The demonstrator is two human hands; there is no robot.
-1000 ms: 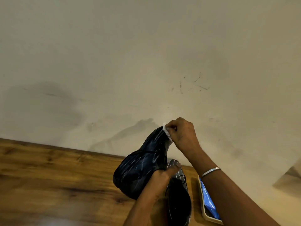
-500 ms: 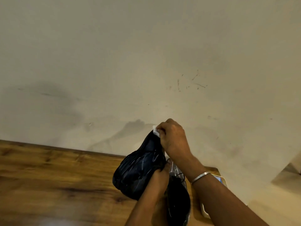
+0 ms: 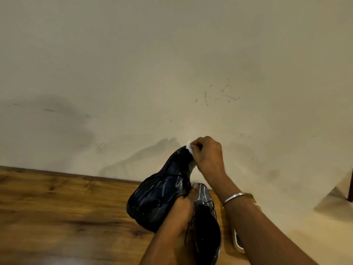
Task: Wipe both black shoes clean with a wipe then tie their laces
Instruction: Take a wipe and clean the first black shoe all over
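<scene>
My left hand (image 3: 180,209) grips one black shoe (image 3: 160,192) and holds it up off the wooden table, toe pointing up and away. My right hand (image 3: 209,155) pinches a small white wipe (image 3: 189,150) against the toe tip of that raised shoe. The second black shoe (image 3: 207,226) lies on the table just right of my left hand, its loose black lace trailing down beside my wrist.
The wooden table (image 3: 66,211) runs along a stained cream wall (image 3: 172,73). A white tray (image 3: 237,243) lies on the table at the right, mostly hidden under my right forearm, which wears a metal bangle (image 3: 234,197).
My right hand has slid the wipe a little left along the toe of the raised shoe. My right forearm now covers more of the tray.
</scene>
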